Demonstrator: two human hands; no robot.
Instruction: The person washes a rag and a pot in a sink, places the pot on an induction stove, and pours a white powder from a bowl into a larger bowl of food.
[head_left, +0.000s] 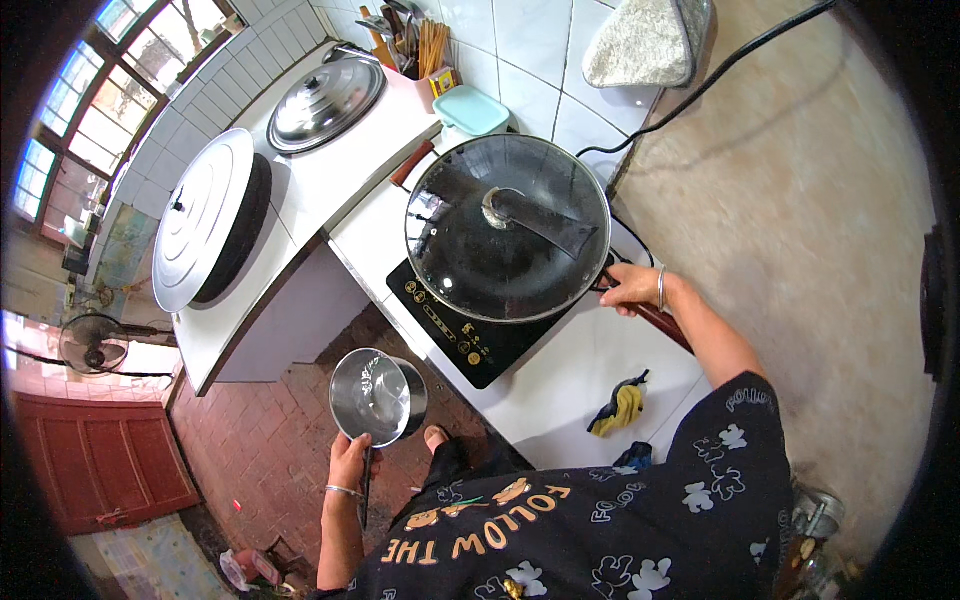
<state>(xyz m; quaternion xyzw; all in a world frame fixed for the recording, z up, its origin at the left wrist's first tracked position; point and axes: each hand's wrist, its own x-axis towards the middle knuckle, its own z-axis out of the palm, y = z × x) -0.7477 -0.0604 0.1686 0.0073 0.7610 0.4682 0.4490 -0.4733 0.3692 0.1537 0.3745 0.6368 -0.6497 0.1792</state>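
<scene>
My left hand (349, 459) grips the black handle of a stainless-steel saucepan (416, 391), held over the floor left of the counter. Its shiny interior faces up; clear liquid may be inside, but glare makes that uncertain. My right hand (631, 288) is curled around the base of the brown wooden handle (666, 324) of a dark wok, with black cord close by. Part of this grip is hidden. A clear glass lid (465, 255) with a central knob (496, 208) covers the wok, which sits on a black induction cooktop (450, 322).
A yellow-and-dark cloth (619, 409) lies on the white tiled counter (555, 420). At left are a large pale metal lid (217, 202) on a dark pan and a domed steel lid (326, 101). A light-blue-lidded container (471, 110) stands behind the wok. A black cord (697, 94) crosses the wall.
</scene>
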